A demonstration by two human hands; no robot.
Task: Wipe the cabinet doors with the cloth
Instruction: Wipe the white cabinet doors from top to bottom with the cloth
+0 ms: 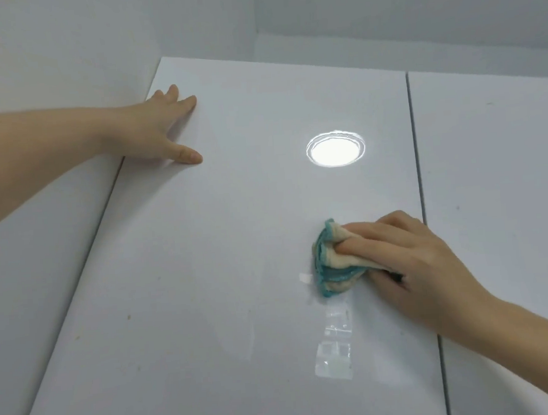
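Observation:
A glossy white cabinet door fills most of the view. My right hand grips a crumpled teal and cream cloth and presses it against the door's right half, close to the seam with the neighbouring door. My left hand lies flat on the door's upper left edge, fingers spread and straight. A strip of clear tape residue sits on the door just below the cloth, with a small white scrap to the cloth's left.
A second white door adjoins on the right across a thin dark gap. A white side wall runs along the left. A round ceiling light is reflected in the gloss. Small brown specks mark the lower left of the door.

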